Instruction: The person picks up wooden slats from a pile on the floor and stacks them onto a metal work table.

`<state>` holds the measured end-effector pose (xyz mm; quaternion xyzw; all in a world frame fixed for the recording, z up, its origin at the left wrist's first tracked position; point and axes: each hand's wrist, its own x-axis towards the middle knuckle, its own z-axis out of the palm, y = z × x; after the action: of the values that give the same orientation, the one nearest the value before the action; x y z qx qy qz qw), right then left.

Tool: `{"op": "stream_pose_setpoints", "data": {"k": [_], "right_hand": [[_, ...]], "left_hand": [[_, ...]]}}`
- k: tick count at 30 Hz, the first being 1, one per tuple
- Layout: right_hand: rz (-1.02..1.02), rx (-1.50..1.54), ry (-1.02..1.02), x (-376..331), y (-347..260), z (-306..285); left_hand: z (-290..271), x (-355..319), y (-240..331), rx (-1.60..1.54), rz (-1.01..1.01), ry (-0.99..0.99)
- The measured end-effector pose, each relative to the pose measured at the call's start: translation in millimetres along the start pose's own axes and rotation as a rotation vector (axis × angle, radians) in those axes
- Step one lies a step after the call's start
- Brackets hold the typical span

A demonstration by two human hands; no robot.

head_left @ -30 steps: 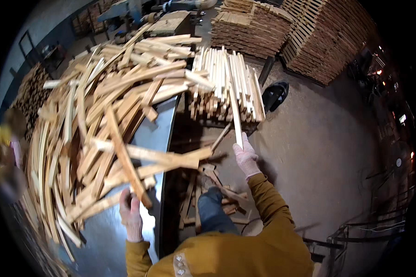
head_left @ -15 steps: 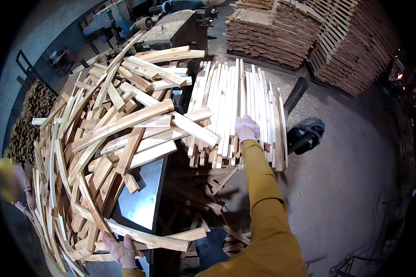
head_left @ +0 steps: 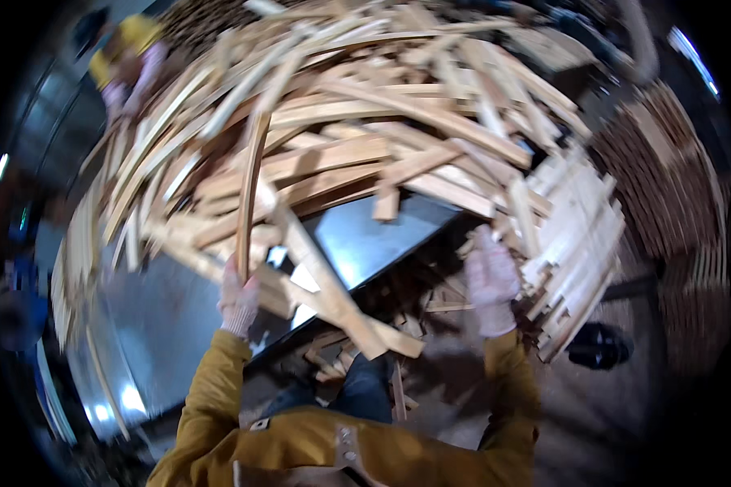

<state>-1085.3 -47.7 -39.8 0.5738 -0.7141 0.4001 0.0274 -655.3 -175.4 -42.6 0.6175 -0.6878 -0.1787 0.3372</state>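
A large heap of loose wooden slats (head_left: 325, 154) covers the metal table in front of me. In a pale glove, my left hand (head_left: 238, 302) is closed around the near end of one brownish wooden slat (head_left: 253, 183), which points away from me over the heap. Beside that hand, two crossing slats (head_left: 321, 280) jut over the table's near edge. My gloved right hand (head_left: 492, 280) is raised with nothing visible in it; its fingers look stretched out, though blurred. It is just left of a row of pale slats (head_left: 573, 243) laid side by side.
The bare metal tabletop (head_left: 158, 325) shows at the left. Another person (head_left: 130, 57) in yellow works at the heap's far left. Tall stacks of slats (head_left: 666, 178) stand at the right. More offcuts (head_left: 418, 304) lie below the table edge, near my legs.
My view has swung left. My right hand has come off the row of pale slats and drawn back. My left hand now grips a slat at the heap's near side.
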Motion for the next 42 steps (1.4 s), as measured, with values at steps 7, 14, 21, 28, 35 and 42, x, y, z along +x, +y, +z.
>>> {"op": "stream_pose_setpoints", "data": {"k": [7, 14, 21, 28, 35, 42], "right_hand": [[-0.06, -0.272, -0.83, -58.2, -203.3, 126.6], [0.079, -0.1, -0.957, -59.6, -268.1, 107.0], [0.114, 0.472, -1.15, -62.4, -449.7, 189.0], [0.433, 0.995, -1.468, -153.5, -485.6, 238.4], [0.145, 0.429, -1.455, -169.5, -497.8, 221.0], [-0.062, -0.205, -1.239, -130.4, -497.8, 251.1]], "left_hand": [[-87.3, -67.9, -23.7, -0.868, -0.674, 0.101], [-127.3, -133.1, -89.1, -1.279, -0.969, 0.362], [-155.7, -140.2, -123.4, -1.671, -0.847, 0.097], [-221.6, -150.3, -170.0, -1.37, -0.977, 0.039], [-240.6, -158.1, -211.2, -1.453, -1.03, 0.179], [-292.1, -160.8, -239.2, -2.096, -1.003, 0.362]]}}
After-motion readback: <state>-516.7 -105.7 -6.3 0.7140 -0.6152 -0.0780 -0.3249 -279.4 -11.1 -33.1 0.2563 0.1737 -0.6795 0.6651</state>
